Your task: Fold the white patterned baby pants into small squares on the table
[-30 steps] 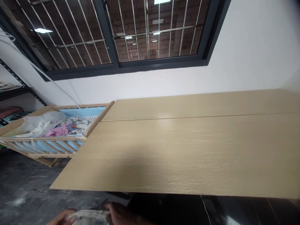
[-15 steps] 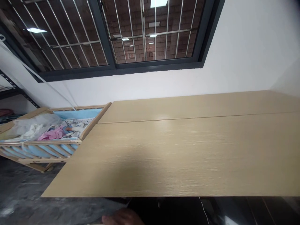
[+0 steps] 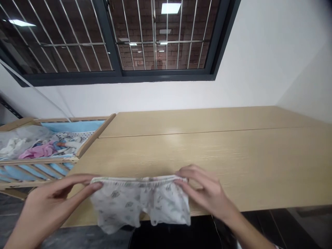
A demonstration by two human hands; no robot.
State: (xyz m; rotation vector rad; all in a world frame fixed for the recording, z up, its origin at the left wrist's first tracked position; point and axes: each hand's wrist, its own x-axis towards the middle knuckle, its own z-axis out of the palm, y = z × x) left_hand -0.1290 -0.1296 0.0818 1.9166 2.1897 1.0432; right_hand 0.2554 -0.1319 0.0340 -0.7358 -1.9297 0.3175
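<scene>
A small pair of white cotton underpants (image 3: 140, 204) with a faint grey-green print hangs spread out in front of me, over the near edge of the wooden table (image 3: 233, 152). My left hand (image 3: 52, 200) pinches the left end of the elastic waistband between fingers and thumb. My right hand (image 3: 204, 190) holds the right end of the waistband the same way. The garment's lower part hangs free, and both hands are above the table's near part, not touching it.
A wooden crib (image 3: 38, 162) with blue padding stands at the table's left end, holding a heap of clothes and a plastic bag. Behind the table are a white wall and a dark barred window (image 3: 111, 38). Dark floor lies below.
Both hands have risen from the bottom edge of the view, and the underpants now hang stretched open between them. The view has also shifted, with the table sitting lower and the crib further left.
</scene>
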